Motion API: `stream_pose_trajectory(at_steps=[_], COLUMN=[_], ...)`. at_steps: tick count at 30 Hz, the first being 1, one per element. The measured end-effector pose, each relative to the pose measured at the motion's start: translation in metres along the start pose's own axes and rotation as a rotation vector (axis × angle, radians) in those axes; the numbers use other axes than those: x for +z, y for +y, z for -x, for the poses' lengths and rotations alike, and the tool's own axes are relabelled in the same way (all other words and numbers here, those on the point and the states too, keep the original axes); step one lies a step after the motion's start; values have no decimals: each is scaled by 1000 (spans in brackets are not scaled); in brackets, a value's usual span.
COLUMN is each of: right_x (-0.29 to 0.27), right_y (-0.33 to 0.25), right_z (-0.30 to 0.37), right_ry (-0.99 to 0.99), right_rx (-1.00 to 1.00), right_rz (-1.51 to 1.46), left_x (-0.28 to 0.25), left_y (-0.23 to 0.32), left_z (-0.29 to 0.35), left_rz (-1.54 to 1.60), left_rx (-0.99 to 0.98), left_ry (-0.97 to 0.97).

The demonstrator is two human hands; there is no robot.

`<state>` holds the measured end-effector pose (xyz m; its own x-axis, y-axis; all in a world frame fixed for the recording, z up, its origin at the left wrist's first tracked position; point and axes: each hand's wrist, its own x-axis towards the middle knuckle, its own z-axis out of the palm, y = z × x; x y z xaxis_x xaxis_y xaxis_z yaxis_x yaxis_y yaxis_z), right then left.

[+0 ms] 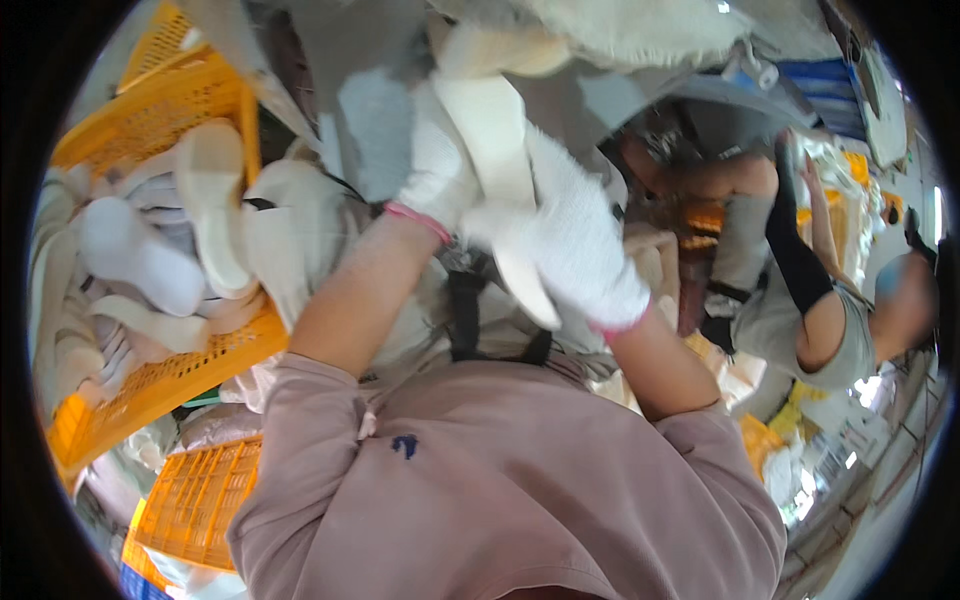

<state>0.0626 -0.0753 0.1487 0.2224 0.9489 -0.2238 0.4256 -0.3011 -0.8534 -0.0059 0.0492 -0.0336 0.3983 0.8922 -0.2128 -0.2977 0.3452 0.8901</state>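
Both my hands wear white knit gloves with pink cuffs. Between them is a long cream shoe sole (488, 125), tilted, its lower tip pointing toward my body. My left hand (437, 165) closes on the sole's left edge, its fingertips partly hidden. My right hand (565, 235) wraps across the sole's lower half from the right; its fingers are smeared by motion. Just beyond the sole's upper end is another cream, rounded piece (505, 48), blurred, on or near a grey work surface (375, 45).
At my left a yellow perforated crate (165, 415) holds several white and cream soles (140, 255). Below it stands another yellow crate (200, 500). Rough whitish cloth (660, 30) hangs along the far edge. At the right a co-worker in a grey shirt (845, 335) sits with arms extended.
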Motion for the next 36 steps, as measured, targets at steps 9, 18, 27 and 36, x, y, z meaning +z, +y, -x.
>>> stream_pose_trajectory(at_steps=[9,18,27,36], right_x=[1,-19,-40,-49], right_y=[-1,57,114,420], right_z=[-13,84,132,267], right_ry=[-6,156,345,342], right_rx=[-454,259,294,719], right_rz=[783,-537,-462,263], left_x=[17,33,-13,38], left_y=[42,14,16,59], left_z=[-7,12,25,85], left_rz=[409,805,7,-1283], left_rx=[-202,-290,-319,732], left_ry=[239,10,-286,-700])
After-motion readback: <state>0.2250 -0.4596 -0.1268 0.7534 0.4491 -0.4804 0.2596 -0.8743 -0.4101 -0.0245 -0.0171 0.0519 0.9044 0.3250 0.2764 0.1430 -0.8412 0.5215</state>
